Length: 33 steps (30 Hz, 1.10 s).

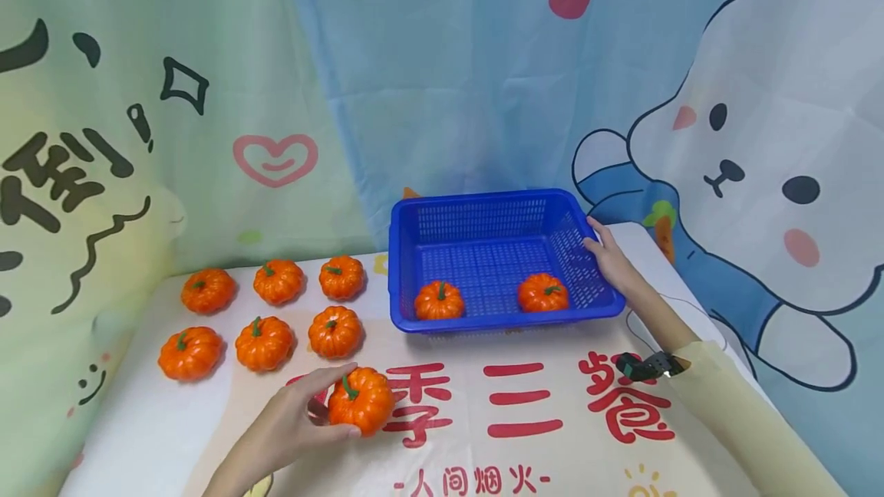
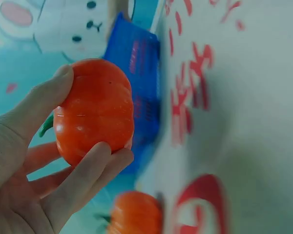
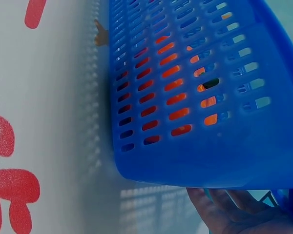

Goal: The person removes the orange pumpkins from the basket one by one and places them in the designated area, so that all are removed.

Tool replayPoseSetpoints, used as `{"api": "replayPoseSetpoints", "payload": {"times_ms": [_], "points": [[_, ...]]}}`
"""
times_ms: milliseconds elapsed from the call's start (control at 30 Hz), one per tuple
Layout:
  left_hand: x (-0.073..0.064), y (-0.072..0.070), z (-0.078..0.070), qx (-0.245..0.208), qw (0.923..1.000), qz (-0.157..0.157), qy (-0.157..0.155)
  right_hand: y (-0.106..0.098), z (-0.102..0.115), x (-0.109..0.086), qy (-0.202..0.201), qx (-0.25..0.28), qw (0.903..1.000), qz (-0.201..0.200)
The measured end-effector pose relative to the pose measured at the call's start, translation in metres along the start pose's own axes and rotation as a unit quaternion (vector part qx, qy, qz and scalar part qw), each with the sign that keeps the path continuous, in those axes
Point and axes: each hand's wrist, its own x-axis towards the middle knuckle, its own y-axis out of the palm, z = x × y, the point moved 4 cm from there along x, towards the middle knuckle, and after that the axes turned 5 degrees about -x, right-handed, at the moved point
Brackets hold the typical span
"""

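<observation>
My left hand (image 1: 297, 416) grips a small orange pumpkin (image 1: 361, 402) with a green stem, thumb on one side and fingers on the other. In the left wrist view this pumpkin (image 2: 95, 112) is held above the tabletop, its stem toward the palm. My right hand (image 1: 611, 258) holds the right side of a blue plastic basket (image 1: 507, 320), fingers at the rim. Inside the basket, along its front, lie two pumpkins, one at the left (image 1: 439, 301) and one at the right (image 1: 543, 294). The right wrist view shows the fingers (image 3: 210, 209) against the basket's end wall.
Left of the basket, several more pumpkins (image 1: 265, 343) stand in two rows on the table. Red printed characters (image 1: 525, 397) mark the pale tablecloth. A patterned curtain (image 1: 442, 83) hangs right behind the table. A black strap device (image 1: 649, 366) sits on my right wrist, with a thin cable.
</observation>
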Motion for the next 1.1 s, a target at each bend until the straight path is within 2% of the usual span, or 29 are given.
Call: {"api": "replayPoseSetpoints", "payload": {"times_ms": [67,167,267,300,400,567,667,733,800,900,1100], "points": [[-0.008,0.003,0.013,-0.021,0.9992,0.004,-0.033,-0.002,-0.001,-0.001,0.0,-0.001,1.0,-0.001],[-0.023,-0.003,0.036,-0.039,0.9918,0.002,-0.122,-0.006,-0.002,-0.002,-0.001,0.002,1.0,-0.001],[-0.038,-0.023,0.061,-0.037,0.9746,-0.013,-0.22,-0.009,-0.001,-0.003,-0.001,0.004,1.0,-0.001],[-0.044,-0.032,0.07,-0.028,0.9695,-0.02,-0.243,-0.01,0.0,-0.003,-0.002,0.006,1.0,-0.002],[-0.059,-0.061,0.096,0.004,0.9597,-0.027,-0.28,-0.011,0.002,-0.005,-0.008,0.005,0.9999,-0.006],[-0.085,-0.096,0.136,0.062,0.9439,-0.027,-0.323,-0.01,0.005,-0.007,-0.01,0.003,0.9999,-0.007],[-0.098,-0.111,0.154,0.083,0.9399,-0.05,-0.327,-0.008,0.003,-0.007,-0.011,0.008,0.9999,-0.006],[-0.104,-0.119,0.163,0.085,0.9345,-0.07,-0.339,-0.007,0.003,-0.006,-0.015,0.015,0.9998,-0.005],[-0.108,-0.124,0.17,0.082,0.9292,-0.089,-0.349,-0.005,0.004,-0.006,-0.016,0.021,0.9997,-0.001],[-0.111,-0.125,0.177,0.075,0.9179,-0.097,-0.377,-0.002,0.012,-0.01,-0.009,0.03,0.9995,0.007],[-0.113,-0.12,0.184,0.077,0.909,-0.091,-0.399,0.003,0.007,-0.005,-0.008,0.029,0.9995,0.009]]}}
